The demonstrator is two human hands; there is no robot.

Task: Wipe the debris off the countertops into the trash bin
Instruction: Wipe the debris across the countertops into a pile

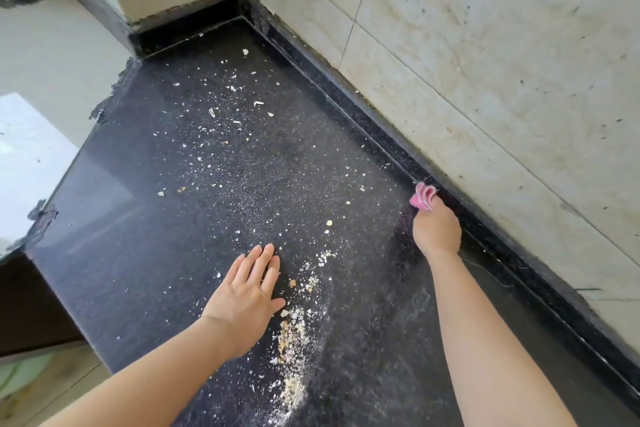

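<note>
A pink cloth (423, 197) is clenched in the right hand (437, 230) to drag debris (294, 333) across the surface (121, 218); the left hand (247, 291) is laid flat, fingers released.

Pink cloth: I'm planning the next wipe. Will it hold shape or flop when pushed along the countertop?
Probably floppy: the pink cloth folds and bunches out of the right hand. Likely light, as that one hand holds it. It should drag across the countertop, not roll.

Stained beige ceramic wall tiles (485, 62) fill the upper right of the frame. At the left edge sits a white slab surface (27, 156), with a dark brown cabinet front (31, 305) below it and pale floor tiles (62, 388) at lower left.
</note>
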